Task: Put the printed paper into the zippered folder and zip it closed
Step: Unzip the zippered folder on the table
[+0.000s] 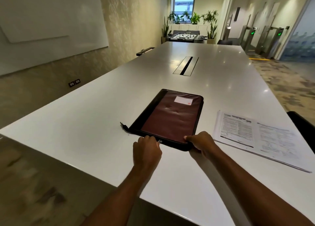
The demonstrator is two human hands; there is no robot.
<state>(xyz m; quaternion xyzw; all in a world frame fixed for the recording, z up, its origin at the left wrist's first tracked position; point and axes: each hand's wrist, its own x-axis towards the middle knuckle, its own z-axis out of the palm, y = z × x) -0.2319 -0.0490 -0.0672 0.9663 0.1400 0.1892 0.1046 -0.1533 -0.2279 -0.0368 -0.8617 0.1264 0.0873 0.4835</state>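
Note:
A maroon zippered folder (170,116) with black edging and a white label lies flat on the white table (85,123), near its front edge. My left hand (146,149) pinches the metal zipper pull (159,141) on the folder's near side. My right hand (201,144) grips the folder's near right corner, thumb on top. A loose zipper tail sticks out at the near left corner. The printed paper (255,137), a thin stack with dense text, rests on the table to the right of the folder, apart from it.
A cable slot (185,65) is set into the table's middle, farther back. A dark chair back (303,125) stands at the table's right edge beside the paper. The table's near corner lies just below my forearms. A whiteboard hangs on the left wall.

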